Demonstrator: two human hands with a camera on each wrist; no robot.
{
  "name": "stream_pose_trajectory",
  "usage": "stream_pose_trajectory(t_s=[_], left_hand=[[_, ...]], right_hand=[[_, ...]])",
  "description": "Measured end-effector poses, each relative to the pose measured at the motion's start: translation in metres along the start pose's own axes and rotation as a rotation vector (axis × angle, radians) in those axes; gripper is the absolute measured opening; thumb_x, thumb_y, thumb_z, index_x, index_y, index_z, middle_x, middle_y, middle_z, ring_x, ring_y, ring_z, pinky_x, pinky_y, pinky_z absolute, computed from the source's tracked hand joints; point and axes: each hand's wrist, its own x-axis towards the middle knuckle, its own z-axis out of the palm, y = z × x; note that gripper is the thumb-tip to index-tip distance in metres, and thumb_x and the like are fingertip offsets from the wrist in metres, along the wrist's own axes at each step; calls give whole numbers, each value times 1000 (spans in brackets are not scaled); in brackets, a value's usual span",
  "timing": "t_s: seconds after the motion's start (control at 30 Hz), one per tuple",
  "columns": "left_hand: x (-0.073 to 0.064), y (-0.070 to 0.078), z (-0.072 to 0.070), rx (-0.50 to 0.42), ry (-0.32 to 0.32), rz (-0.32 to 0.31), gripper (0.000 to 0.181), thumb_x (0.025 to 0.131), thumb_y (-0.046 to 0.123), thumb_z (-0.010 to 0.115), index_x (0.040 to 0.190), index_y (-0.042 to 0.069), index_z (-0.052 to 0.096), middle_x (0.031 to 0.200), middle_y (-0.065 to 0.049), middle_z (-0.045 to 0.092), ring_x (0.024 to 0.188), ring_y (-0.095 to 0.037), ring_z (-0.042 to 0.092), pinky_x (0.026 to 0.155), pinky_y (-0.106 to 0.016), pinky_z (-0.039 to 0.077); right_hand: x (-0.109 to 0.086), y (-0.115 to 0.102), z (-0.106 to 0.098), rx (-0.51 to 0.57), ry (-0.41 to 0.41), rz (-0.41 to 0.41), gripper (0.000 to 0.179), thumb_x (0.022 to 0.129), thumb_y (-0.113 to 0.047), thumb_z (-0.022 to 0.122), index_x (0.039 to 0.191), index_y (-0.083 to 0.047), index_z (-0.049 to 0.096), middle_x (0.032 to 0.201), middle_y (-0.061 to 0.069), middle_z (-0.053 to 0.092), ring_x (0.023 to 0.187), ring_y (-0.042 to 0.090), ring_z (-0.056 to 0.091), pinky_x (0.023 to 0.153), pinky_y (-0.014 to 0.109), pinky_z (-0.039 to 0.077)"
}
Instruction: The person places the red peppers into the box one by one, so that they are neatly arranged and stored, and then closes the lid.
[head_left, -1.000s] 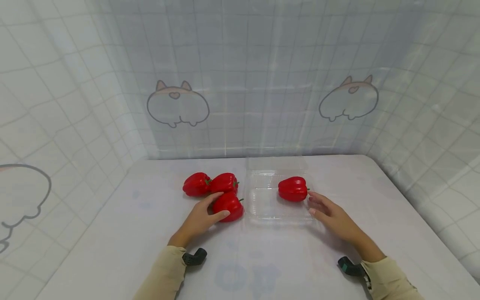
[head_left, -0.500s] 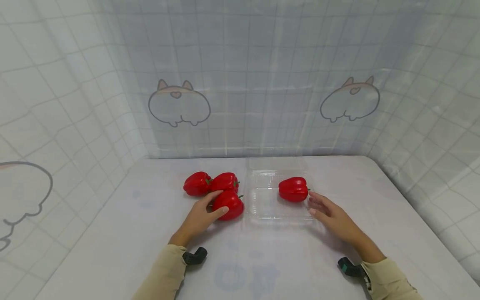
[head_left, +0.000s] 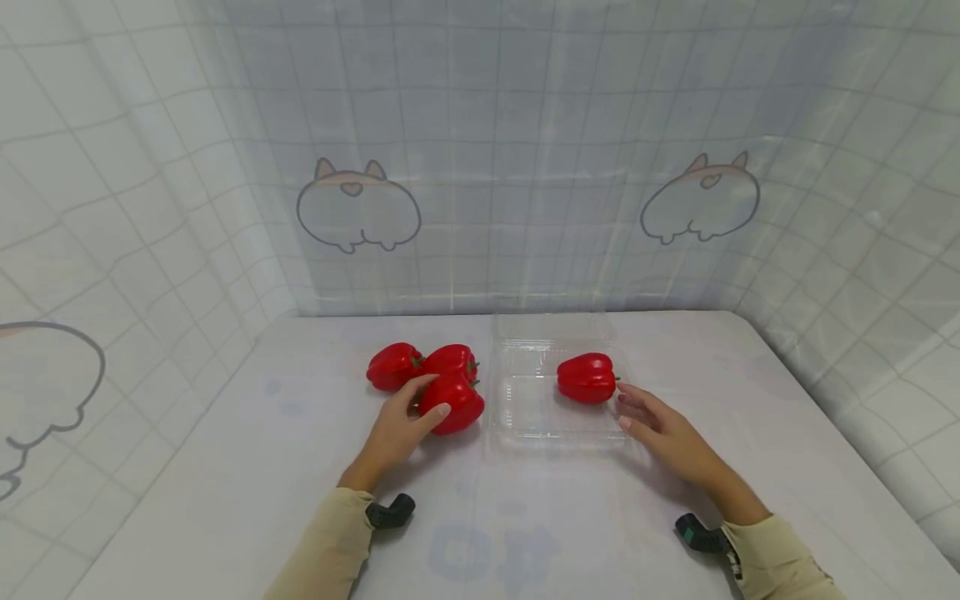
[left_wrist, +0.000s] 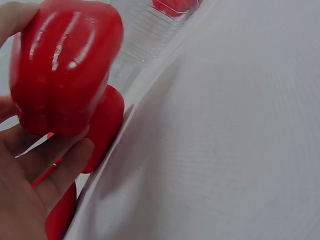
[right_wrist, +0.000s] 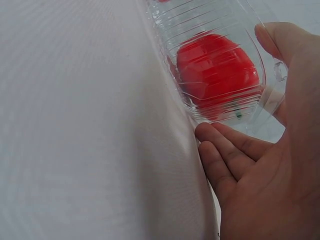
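In the head view, my left hand (head_left: 392, 433) grips a red bell pepper (head_left: 459, 405) with thumb and fingers around it. The left wrist view shows this pepper (left_wrist: 67, 65) raised off the table. Two more red bell peppers lie just behind it, one at the left (head_left: 393, 367) and one nearer the middle (head_left: 452, 359). To the right is a clear plastic clamshell container (head_left: 525, 412), its lid up at the back. One red bell pepper (head_left: 587, 378) lies inside. My right hand (head_left: 675, 442) is at the container's right side, thumb by its rim, other fingers low beside its wall (right_wrist: 190, 17).
A white cloth covers the table (head_left: 285, 467). Behind it rises a grid-patterned curtain (head_left: 480, 208) with cartoon animal drawings, and similar curtains flank both sides. Each wrist wears a black device, one on the left (head_left: 390, 512) and one on the right (head_left: 701, 533).
My left hand has shifted the gripped pepper slightly left and up in the head view, closer to the two loose peppers. The right hand and container have stayed in place.
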Motion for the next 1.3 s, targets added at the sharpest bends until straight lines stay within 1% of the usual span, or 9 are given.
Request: stream_pose_trajectory(t_s=[0.1, 0.2, 0.5, 0.73, 0.83, 0.97, 1.2, 1.3], left_hand=[[0, -1, -1, -14, 27, 31, 66, 86, 39, 77, 142, 18, 50, 137, -7, 56, 118, -27, 54, 89, -41, 55], [-1, -1, -1, -32, 39, 38, 64, 87, 40, 76, 142, 18, 50, 136, -7, 56, 118, -27, 54, 89, -41, 55], [1, 7, 1, -96, 46, 0, 66, 89, 47, 73, 143, 17, 49, 140, -8, 54, 126, -30, 50, 95, -48, 53], [3, 10, 3, -148, 60, -28, 66, 90, 46, 72, 144, 16, 48, 142, -10, 52, 129, -32, 49, 96, -48, 53], [4, 11, 4, -157, 61, -15, 66, 90, 47, 72, 144, 15, 49, 141, -11, 53, 127, -32, 50, 95, -48, 53], [4, 15, 6, -170, 62, 2, 66, 89, 46, 72, 144, 16, 50, 139, -11, 54, 126, -32, 51, 94, -46, 54], [4, 20, 8, -182, 63, 4, 67, 89, 45, 74, 144, 16, 50, 140, -11, 55, 127, -33, 51, 94, -48, 54], [4, 21, 8, -187, 58, -6, 67, 89, 44, 74, 145, 17, 49, 142, -11, 54, 130, -34, 50, 95, -49, 53]], right_hand=[[-1, 1, 0, -1, 2, -2, 64, 100, -35, 62, 155, -18, 36, 148, 14, 49, 135, 36, 49, 102, 55, 46], [-1, 1, 0, -6, 2, 1, 63, 100, -35, 62, 155, -19, 36, 148, 14, 50, 134, 35, 49, 102, 54, 46], [-1, 1, -1, -32, 7, -2, 62, 101, -35, 61, 155, -18, 36, 147, 15, 50, 134, 36, 50, 101, 54, 46], [-2, 0, -1, -23, 7, 4, 63, 100, -35, 61, 155, -19, 36, 148, 15, 50, 134, 37, 49, 101, 56, 46], [-2, -2, -1, -22, 7, 18, 63, 100, -36, 61, 155, -20, 36, 148, 15, 50, 135, 36, 48, 101, 55, 46], [-2, -6, -1, -17, 4, 14, 63, 99, -36, 62, 155, -20, 37, 148, 15, 50, 135, 37, 47, 100, 55, 47], [-4, -9, -1, -2, -4, 3, 64, 99, -34, 63, 155, -18, 36, 148, 17, 49, 136, 38, 47, 100, 55, 48], [-4, -9, -1, 1, -2, 3, 64, 99, -33, 63, 155, -17, 36, 148, 17, 49, 136, 38, 47, 99, 55, 48]])
